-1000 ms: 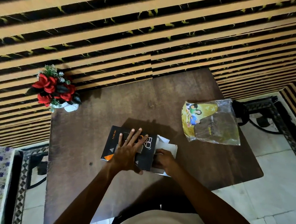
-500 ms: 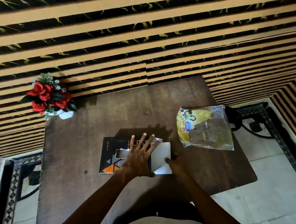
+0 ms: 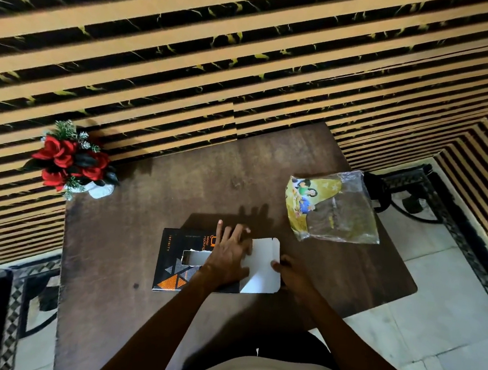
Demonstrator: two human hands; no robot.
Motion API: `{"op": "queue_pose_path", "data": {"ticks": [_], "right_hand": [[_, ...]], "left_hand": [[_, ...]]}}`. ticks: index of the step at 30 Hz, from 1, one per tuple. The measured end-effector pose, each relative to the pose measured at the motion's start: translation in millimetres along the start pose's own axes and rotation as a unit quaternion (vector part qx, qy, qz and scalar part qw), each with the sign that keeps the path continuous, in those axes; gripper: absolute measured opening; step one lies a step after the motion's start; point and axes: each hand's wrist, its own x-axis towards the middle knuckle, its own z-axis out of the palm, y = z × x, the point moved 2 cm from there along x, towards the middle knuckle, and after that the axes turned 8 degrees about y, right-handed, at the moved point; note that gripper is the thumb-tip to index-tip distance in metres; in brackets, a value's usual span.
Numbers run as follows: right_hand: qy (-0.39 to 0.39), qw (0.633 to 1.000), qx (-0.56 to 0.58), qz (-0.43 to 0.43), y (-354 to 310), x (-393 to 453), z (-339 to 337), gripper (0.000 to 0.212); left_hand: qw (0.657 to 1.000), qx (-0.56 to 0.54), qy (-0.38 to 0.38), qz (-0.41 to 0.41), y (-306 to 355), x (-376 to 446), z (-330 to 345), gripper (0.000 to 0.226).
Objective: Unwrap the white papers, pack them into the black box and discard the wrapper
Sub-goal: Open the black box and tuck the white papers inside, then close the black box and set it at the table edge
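**Me:** Left hand (image 3: 227, 256) flat on the box (image 3: 183, 261), fingers spread, palm down, not gripping anything, just pinning it. Right hand (image 3: 293, 274) sits at the flap (image 3: 263, 265), fingertips on its right edge; can't tell if it's pinching or only touching.

**You:** Where's everything?

**Me:** Box lies flat mid-table (image 3: 130, 233), near my edge. White flap sticks out the right end, open. Papers: a bit of white shows thru the cut-out window in the lid, so I'd say they're inside, tho I can't be sure. Wrapper (image 3: 334, 207) is well apart, back right, looks empty & crumpled.

**You:** How does the stuff handle?

**Me:** Box is thin card, light, prob slides easy on wood, hence the flat palm. Flap is stiff-ish but creases; best taken by the outer edge w/ thumb & fingers, then folded in at the hinge. Wrapper is clear plastic, soft, slippery, weighs nothing; grab it by a bunched corner.

**You:** Arms?

**Me:** Both forearms reach fwd from my chest, converging on the box; left wrist straight, right angled inward.
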Motion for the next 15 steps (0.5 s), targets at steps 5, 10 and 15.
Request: {"op": "queue_pose_path", "data": {"ticks": [5,10,15], "right_hand": [[-0.007,0.997,0.032,-0.066,-25,-12,18,0.018],[-0.004,0.987,0.002,-0.159,-37,-17,43,0.028],[0.049,0.985,0.007,-0.162,-36,-29,55,0.05]], "left_hand": [[0.985,-0.133,0.084,-0.072,-20,-7,-7,0.055],[0.939,-0.174,0.171,-0.241,-66,-44,-21,0.075],[0.895,-0.19,0.186,-0.359,-94,-86,-21,0.082]]}}
